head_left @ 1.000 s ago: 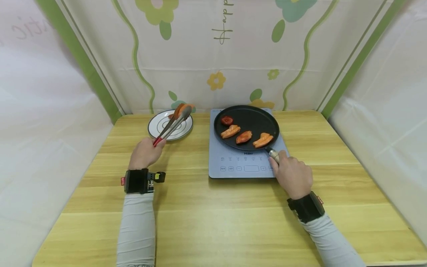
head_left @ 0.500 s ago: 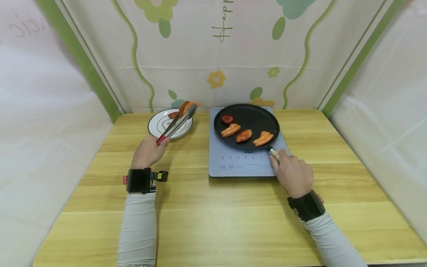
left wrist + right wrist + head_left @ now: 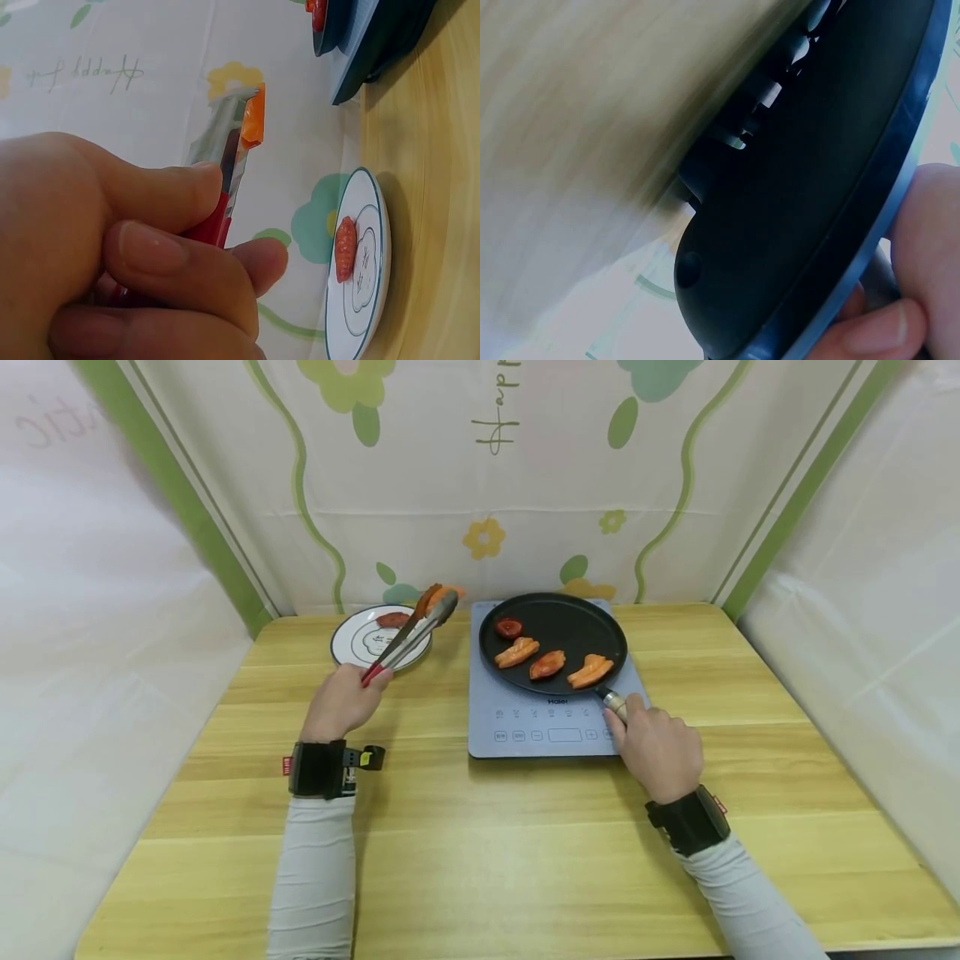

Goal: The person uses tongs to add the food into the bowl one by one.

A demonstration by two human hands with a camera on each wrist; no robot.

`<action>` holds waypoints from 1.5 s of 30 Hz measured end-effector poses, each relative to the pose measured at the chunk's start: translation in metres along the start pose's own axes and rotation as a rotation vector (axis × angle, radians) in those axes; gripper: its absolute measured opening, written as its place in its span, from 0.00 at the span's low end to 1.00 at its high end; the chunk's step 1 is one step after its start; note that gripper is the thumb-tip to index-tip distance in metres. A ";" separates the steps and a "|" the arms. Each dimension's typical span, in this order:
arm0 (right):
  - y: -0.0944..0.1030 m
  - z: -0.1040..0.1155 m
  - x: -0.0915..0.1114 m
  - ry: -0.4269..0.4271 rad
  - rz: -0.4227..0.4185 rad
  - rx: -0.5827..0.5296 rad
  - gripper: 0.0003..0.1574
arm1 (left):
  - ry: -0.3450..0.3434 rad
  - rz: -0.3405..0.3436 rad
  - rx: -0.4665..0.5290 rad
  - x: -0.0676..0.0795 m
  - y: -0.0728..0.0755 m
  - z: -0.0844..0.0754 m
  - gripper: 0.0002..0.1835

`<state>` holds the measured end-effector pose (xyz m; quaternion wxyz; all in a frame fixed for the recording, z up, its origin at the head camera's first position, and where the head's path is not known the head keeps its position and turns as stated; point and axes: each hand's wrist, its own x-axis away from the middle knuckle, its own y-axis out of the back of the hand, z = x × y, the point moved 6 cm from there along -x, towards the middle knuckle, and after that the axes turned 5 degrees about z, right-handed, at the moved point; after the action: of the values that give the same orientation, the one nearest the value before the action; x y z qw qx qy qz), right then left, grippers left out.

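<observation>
My left hand [image 3: 345, 703] grips red-handled metal tongs [image 3: 408, 642]. Between their tips is an orange piece of food [image 3: 256, 116], held up past the right side of a white plate [image 3: 347, 642]. On that plate lies a reddish-brown meat piece [image 3: 346, 249]. My right hand [image 3: 662, 753] holds the handle [image 3: 615, 702] of a round black frying pan [image 3: 573, 631]. In the pan are a dark red round piece [image 3: 508, 627], two orange salmon-like pieces, left [image 3: 517, 652] and right [image 3: 590, 671], and a reddish wing-like piece [image 3: 547, 665] between them.
Under the pan is a light blue induction cooker [image 3: 525, 731], its touch panel facing me. Everything stands on a wooden table [image 3: 480, 860]. A patterned cloth wall [image 3: 420, 477] rises directly behind the plate and cooker, with white cloth on both sides.
My left hand has moved the tongs and the orange piece from over the plate rightward, uncovering the meat piece on the plate. The right hand and pan have stayed put.
</observation>
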<state>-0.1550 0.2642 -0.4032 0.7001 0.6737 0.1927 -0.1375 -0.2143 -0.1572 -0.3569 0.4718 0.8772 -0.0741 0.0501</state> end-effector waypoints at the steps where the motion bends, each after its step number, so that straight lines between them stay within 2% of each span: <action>1: 0.000 0.000 0.000 0.001 -0.001 0.001 0.30 | 0.002 0.006 0.004 0.000 0.000 -0.001 0.27; 16: 0.001 0.000 0.000 -0.012 0.014 -0.006 0.29 | -0.037 0.007 0.006 -0.001 -0.005 -0.016 0.26; 24: 0.000 -0.001 0.001 -0.015 0.006 0.000 0.30 | -0.108 -0.028 0.000 -0.006 -0.008 -0.030 0.22; 32: 0.000 0.000 0.001 -0.009 -0.003 -0.006 0.30 | -0.123 0.006 0.023 -0.010 -0.015 -0.038 0.29; 45: -0.001 0.000 0.000 -0.016 0.022 -0.017 0.29 | -0.127 0.039 0.035 -0.022 -0.023 -0.044 0.28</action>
<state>-0.1550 0.2642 -0.4041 0.7088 0.6686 0.1811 -0.1335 -0.2321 -0.1062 -0.3553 0.4497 0.8850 -0.1202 0.0050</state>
